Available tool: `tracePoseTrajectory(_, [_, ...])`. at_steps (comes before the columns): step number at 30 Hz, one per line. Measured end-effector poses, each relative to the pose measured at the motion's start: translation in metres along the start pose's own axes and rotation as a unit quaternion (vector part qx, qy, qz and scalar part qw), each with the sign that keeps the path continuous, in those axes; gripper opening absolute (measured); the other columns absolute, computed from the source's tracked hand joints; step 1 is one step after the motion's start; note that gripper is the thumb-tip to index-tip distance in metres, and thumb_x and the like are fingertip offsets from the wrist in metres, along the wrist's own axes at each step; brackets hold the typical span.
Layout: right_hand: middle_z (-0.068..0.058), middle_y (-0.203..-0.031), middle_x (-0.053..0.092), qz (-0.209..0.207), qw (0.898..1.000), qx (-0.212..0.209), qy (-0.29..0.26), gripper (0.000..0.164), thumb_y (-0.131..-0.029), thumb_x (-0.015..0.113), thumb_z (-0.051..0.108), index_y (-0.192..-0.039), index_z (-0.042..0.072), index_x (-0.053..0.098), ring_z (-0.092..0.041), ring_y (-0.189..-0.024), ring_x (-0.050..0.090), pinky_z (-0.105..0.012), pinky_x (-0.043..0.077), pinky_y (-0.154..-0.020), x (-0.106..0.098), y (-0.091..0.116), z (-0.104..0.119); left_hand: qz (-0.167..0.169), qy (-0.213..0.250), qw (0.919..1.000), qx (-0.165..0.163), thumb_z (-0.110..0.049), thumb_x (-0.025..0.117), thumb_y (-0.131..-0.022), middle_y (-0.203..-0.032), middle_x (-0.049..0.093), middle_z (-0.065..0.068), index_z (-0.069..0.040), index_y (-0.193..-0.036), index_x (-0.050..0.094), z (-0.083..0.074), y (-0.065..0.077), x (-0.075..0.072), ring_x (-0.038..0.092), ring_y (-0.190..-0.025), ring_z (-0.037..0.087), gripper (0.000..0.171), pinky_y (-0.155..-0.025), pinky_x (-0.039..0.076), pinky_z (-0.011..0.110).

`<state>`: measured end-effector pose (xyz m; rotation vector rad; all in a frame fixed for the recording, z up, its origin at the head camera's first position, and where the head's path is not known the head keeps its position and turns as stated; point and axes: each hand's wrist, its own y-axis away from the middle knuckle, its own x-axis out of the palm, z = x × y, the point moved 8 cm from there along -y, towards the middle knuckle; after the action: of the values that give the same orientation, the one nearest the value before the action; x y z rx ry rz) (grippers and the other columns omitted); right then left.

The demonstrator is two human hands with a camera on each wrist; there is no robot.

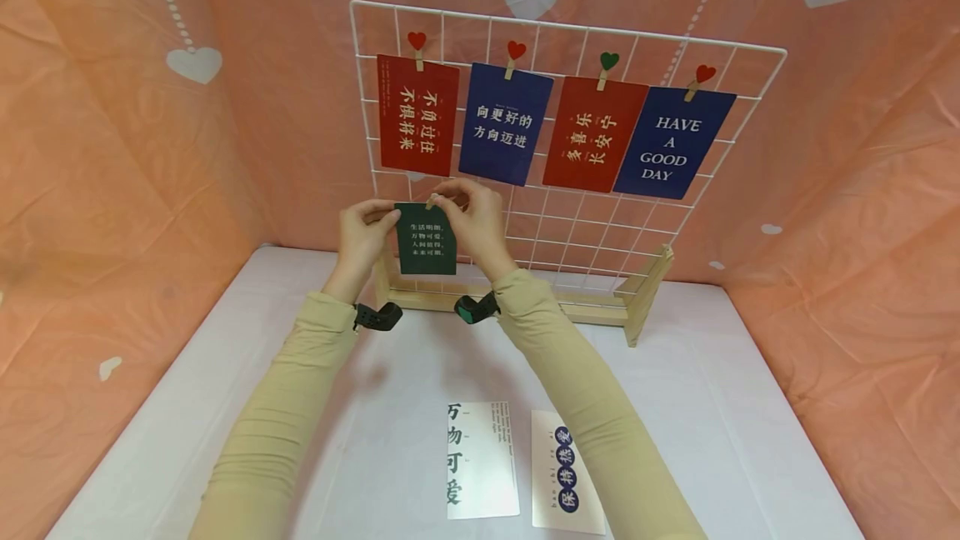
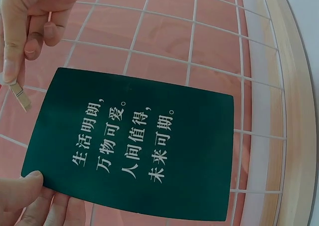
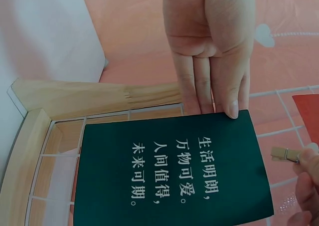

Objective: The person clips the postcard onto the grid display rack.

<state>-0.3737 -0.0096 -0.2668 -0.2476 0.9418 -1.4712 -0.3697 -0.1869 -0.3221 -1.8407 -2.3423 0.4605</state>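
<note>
A green card [image 1: 426, 240] is held upright in front of a white wire rack [image 1: 570, 26], below the leftmost pinned red card [image 1: 417, 117]. Its upper left corner is pinched by the left hand [image 1: 362, 234], thumb in front and fingers behind. A small wooden clip [image 2: 20, 97] is pinched in the fingertips of the right hand [image 1: 477, 219], just beyond the green card's top edge; in the wrist views the two look apart. Whether the clip's mouth is spread cannot be told.

To be fastened well, the green card is best kept flat and its top edge laid against a cross wire, the clip squeezed wide and slid down over both near the middle of that edge. The corner is best let go only once the bite is tested; paper caught alone would probably drop.

The printed face is turned toward the head camera, its white characters right way up. The long axis is set top to bottom.
</note>
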Motion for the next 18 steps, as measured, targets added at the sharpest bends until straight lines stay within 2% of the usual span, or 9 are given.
tracePoseTrajectory(8, [-0.002,-0.085,0.070,0.001,1.000,-0.004,0.026,0.010,-0.089,0.068,0.012,-0.095,0.005,0.073,-0.010,-0.070,0.062,-0.020,0.051,-0.064,0.0035,0.0000,0.0014,-0.006,-0.021,0.9998,0.000,-0.007,0.063,-0.093,-0.109,0.065,0.021,0.005,-0.112,0.066,0.0024,-0.0012,0.0011,0.062,-0.099,0.026,0.023,-0.087,0.053,0.033])
tracePoseTrajectory(18, [-0.002,-0.084,0.071,-0.002,0.999,-0.003,0.047,0.009,-0.089,0.069,0.012,-0.093,0.006,0.074,-0.009,-0.071,0.064,-0.020,0.051,-0.064,0.0043,-0.0023,0.0015,-0.007,-0.007,0.9999,0.012,-0.004,0.064,-0.091,-0.106,0.065,0.024,0.008,-0.110,0.066,0.0023,-0.0028,0.0019,0.063,-0.098,0.031,0.022,-0.087,0.052,0.041])
